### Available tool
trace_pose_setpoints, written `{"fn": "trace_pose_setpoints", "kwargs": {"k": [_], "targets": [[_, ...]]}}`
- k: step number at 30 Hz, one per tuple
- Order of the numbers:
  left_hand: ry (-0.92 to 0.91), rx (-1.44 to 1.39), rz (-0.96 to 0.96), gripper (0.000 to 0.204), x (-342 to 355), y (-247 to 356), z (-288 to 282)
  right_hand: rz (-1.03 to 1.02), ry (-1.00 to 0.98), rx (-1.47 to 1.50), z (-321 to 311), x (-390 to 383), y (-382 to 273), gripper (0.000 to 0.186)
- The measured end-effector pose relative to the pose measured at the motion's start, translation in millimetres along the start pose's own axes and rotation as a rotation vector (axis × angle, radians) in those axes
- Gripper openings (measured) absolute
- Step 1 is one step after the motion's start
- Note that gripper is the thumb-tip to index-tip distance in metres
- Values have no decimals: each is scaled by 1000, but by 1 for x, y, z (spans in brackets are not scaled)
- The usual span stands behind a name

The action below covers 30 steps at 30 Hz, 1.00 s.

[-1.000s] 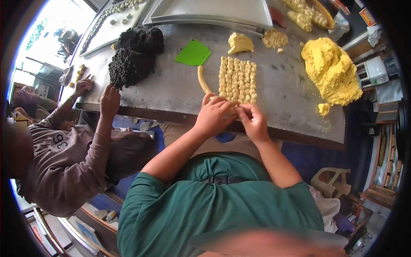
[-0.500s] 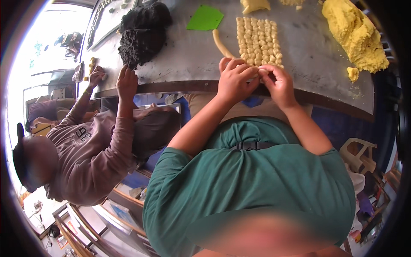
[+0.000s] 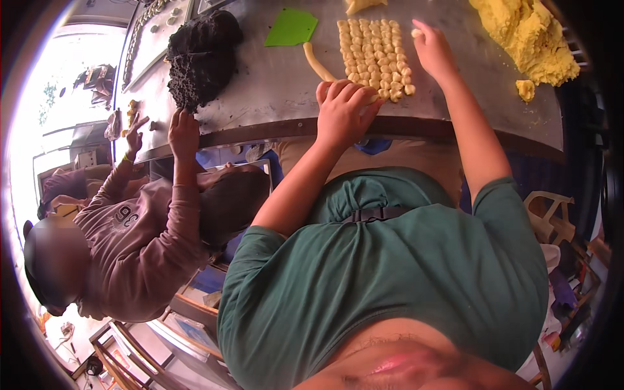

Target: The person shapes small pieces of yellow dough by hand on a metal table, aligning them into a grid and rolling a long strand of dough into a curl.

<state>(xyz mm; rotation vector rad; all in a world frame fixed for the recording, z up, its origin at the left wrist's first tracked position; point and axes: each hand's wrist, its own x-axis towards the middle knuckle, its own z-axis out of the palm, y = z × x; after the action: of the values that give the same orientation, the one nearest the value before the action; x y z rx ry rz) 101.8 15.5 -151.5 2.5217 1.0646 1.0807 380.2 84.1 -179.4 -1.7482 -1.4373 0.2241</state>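
Your pale-yellow, smooth dough rope lies on the grey metal desk, left of the grid. Your L hand is clamped over its near end, covering that part. Your R hand has thumb & index together on a small, pale, roundish dough piece, just right of the grid's far R corner. Btwn your hands: the tight rectangular grid of pale-yellow dough balls, approx. in rows.

Container: flat, pale, metal-rimmed tray, far L, w/ a line of small dark pieces along its L side plus a few loose ones.

Around: flat green angular sheet at the rope's far end; can't tell if touching. Big crumbly black mound stands btwn it & the tray. Big rough yellow dough mound far R, w/ small yellow lump near it. Co-worker's hand is by the black mound's near edge.
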Motion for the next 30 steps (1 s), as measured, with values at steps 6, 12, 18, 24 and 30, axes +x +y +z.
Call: {"fn": "trace_pose_setpoints", "kwargs": {"k": [6,12,18,24,30], "targets": [[-18,-36,-92,23,-3,-3,-4,21,-294,-370,5,31,-15,29],[-8,2,-31,28,0,1,-13,-303,-44,-212,-12,-12,-29,29],[-36,4,-111,58,-4,-3,-10,-5,-382,450,-11,-126,-92,20],[-52,-61,-185,53,5,4,-12,-1,-301,509,-5,-122,-84,18],[-208,67,-79,28,0,-4,-15,-21,-253,543,0,-127,-78,20]]}}
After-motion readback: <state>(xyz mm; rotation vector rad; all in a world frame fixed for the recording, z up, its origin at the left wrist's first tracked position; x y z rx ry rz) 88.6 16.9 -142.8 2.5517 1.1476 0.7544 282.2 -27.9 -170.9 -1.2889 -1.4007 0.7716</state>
